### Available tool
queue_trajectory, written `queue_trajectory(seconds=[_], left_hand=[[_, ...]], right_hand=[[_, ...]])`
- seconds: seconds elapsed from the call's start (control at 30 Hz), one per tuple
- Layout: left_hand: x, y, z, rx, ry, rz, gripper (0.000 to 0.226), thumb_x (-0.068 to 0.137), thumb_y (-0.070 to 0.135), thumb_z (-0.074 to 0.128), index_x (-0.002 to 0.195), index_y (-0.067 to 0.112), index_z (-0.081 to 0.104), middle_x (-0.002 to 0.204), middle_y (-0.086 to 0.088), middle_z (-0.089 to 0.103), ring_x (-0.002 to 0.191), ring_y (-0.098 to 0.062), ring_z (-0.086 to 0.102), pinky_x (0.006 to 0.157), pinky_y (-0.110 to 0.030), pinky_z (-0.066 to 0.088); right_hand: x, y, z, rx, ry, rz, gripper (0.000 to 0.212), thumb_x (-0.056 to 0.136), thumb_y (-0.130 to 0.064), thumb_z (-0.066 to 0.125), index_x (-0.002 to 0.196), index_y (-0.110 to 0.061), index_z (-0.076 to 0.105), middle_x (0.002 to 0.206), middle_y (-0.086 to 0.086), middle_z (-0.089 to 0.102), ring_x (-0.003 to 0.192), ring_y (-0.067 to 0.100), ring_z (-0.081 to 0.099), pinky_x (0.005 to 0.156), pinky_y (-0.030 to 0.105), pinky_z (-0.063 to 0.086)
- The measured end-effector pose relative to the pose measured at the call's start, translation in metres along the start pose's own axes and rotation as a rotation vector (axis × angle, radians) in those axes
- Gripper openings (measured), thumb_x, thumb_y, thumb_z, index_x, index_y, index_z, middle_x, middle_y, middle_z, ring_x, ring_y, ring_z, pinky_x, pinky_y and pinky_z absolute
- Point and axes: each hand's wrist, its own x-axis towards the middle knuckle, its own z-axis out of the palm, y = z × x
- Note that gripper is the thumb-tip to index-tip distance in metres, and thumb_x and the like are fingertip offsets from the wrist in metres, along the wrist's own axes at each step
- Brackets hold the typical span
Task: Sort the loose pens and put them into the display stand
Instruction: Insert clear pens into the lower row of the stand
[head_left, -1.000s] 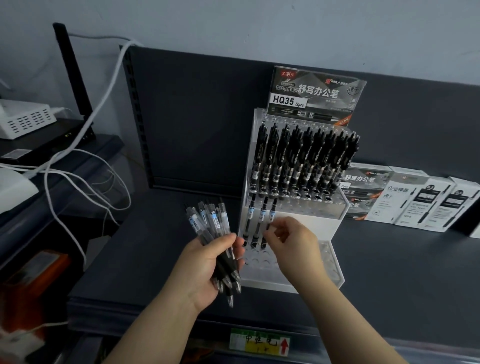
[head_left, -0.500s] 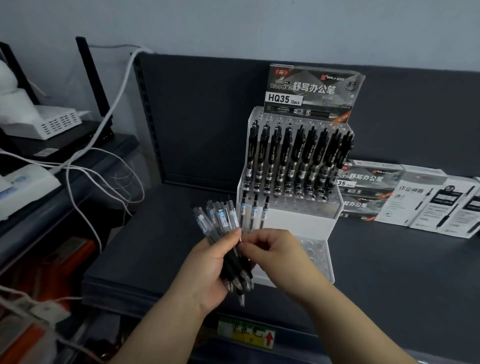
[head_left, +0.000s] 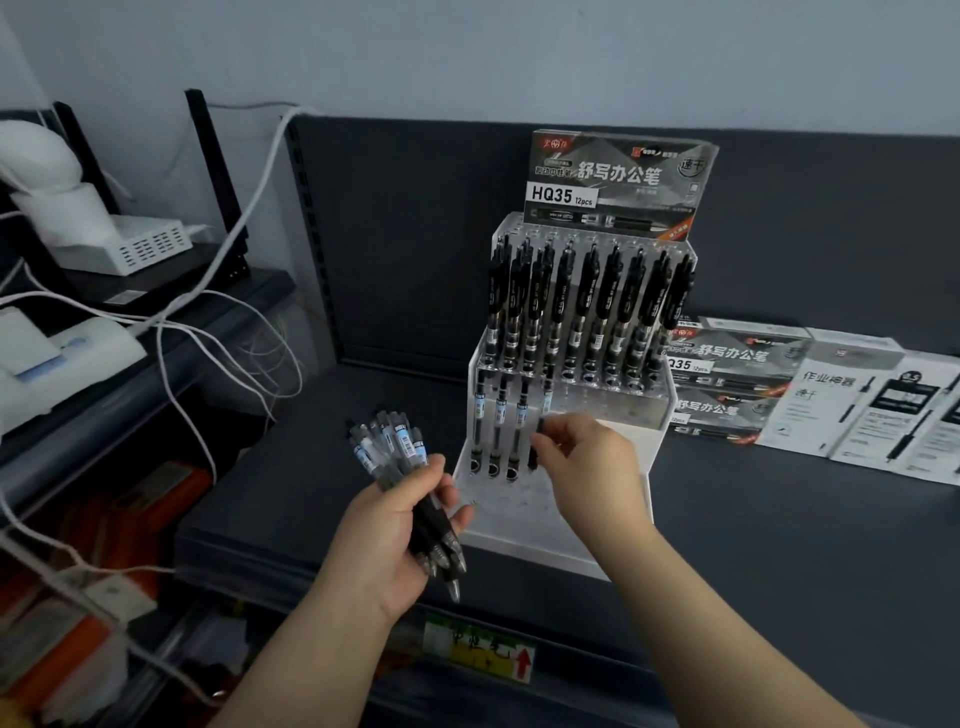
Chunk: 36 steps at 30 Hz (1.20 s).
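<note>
We clamp the pen bundle (head_left: 402, 483) in our left hand (head_left: 387, 540); our right hand (head_left: 587, 467) pinches one pen (head_left: 540, 441) mid-barrel. Pens seem light, rigid, slick.

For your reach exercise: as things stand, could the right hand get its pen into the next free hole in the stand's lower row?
Probably yes. The right hand holds the pen just right of the three seated pens, and nothing blocks the free holes there.

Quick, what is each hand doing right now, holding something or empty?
Left hand: closed around a bundle of pens.
Right hand: pinching a single pen at the display stand, lower tier.
</note>
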Motion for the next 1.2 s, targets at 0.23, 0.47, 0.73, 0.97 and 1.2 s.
queue_trajectory(seconds=[0.23,0.47,0.73,0.97,1.2], left_hand=[[-0.002,0.002,0.005,0.036,-0.008,0.016,0.005,0.087,0.006,0.059,0.088,0.004,0.064,0.07,-0.007,0.068,0.06,-0.014,0.066,0.07,-0.036,0.056],[-0.005,0.001,0.007,0.052,-0.053,0.019,0.005,0.087,0.005,0.058,0.088,0.004,0.063,0.074,-0.009,0.071,0.065,-0.017,0.069,0.074,-0.038,0.056],[-0.009,-0.005,0.018,0.071,-0.169,-0.017,0.027,0.083,0.01,0.06,0.106,-0.002,0.066,0.097,-0.013,0.07,0.084,-0.023,0.069,0.065,-0.031,0.057],[-0.013,-0.013,0.023,0.163,-0.225,-0.032,0.028,0.075,0.019,0.065,0.097,0.003,0.071,0.094,-0.014,0.071,0.075,-0.023,0.07,0.054,-0.033,0.053],[-0.009,-0.012,0.018,0.066,-0.127,-0.031,0.031,0.068,0.016,0.066,0.097,0.006,0.066,0.079,-0.009,0.07,0.076,-0.021,0.068,0.07,-0.037,0.053]], right_hand=[[0.002,0.002,0.009,-0.291,-0.051,-0.076,0.016,0.089,-0.018,0.054,0.085,-0.007,0.066,0.08,0.006,0.067,0.072,0.021,0.057,0.062,0.029,0.044],[-0.01,-0.001,0.0,-0.128,0.029,-0.061,0.007,0.088,-0.025,0.062,0.091,-0.022,0.057,0.077,-0.008,0.058,0.067,0.004,0.05,0.055,0.008,0.038],[-0.041,-0.022,-0.001,0.343,-0.45,0.009,0.009,0.087,-0.012,0.064,0.086,-0.012,0.073,0.066,-0.006,0.066,0.054,-0.003,0.057,0.055,0.012,0.044],[-0.038,-0.01,-0.012,0.493,-0.623,0.057,0.014,0.089,0.0,0.056,0.083,-0.011,0.063,0.061,-0.001,0.057,0.051,0.004,0.05,0.047,0.019,0.038],[-0.027,-0.004,-0.028,0.602,-0.297,0.1,0.009,0.087,0.0,0.057,0.081,-0.006,0.06,0.068,0.011,0.061,0.046,0.009,0.047,0.045,0.022,0.039]])
